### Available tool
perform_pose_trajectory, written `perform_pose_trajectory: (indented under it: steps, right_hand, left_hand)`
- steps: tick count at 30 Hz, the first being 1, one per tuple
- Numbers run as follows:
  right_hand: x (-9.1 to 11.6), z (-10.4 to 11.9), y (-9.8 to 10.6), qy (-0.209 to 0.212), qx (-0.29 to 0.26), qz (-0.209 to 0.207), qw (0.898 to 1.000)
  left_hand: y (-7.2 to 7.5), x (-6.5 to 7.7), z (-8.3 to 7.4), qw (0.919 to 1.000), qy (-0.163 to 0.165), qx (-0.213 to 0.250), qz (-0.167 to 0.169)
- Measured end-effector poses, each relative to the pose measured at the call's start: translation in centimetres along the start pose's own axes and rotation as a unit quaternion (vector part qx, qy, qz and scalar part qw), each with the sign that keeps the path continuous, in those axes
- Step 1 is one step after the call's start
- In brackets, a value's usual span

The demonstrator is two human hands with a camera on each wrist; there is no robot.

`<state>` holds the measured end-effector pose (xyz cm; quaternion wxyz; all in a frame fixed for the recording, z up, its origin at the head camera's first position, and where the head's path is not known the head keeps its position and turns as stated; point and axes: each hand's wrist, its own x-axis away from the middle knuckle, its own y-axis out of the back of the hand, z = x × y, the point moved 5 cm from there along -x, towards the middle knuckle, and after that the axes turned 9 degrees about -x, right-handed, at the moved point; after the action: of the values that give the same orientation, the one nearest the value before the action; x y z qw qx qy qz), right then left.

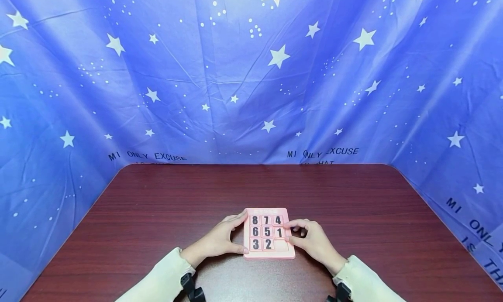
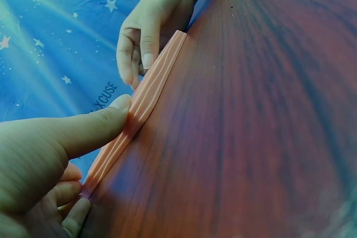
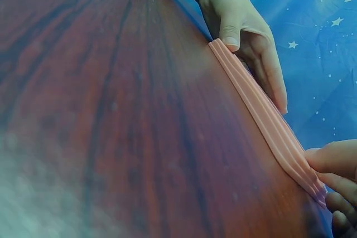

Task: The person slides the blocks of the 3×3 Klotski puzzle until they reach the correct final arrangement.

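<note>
The person's left grip [image 2: 50, 151] holds a ridged salmon-pink slab [image 2: 143, 104], its thumb pressed to the edge. Near the slab's far end is the right grip [image 2: 153, 15], thumb pointing downward. A reddish-brown wooden surface [image 2: 240, 126] spreads rightward; star-printed blue cloth [image 2: 53, 65] hangs behind.

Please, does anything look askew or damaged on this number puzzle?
The 1 tile seems slightly lower than the 5 tile beside it, shifted toward the bare bottom-right slot. I see no damage.
</note>
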<state>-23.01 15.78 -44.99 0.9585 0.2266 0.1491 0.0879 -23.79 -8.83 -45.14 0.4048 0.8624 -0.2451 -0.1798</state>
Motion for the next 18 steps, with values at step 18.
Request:
perform_pose_trajectory:
  steps: [18]
  right_hand:
    - [0.51,-0.01,-0.19,0.0,-0.084,0.039,0.996]
  left_hand:
    - [0.06,0.06,0.02,1.0,0.002,0.007,0.001]
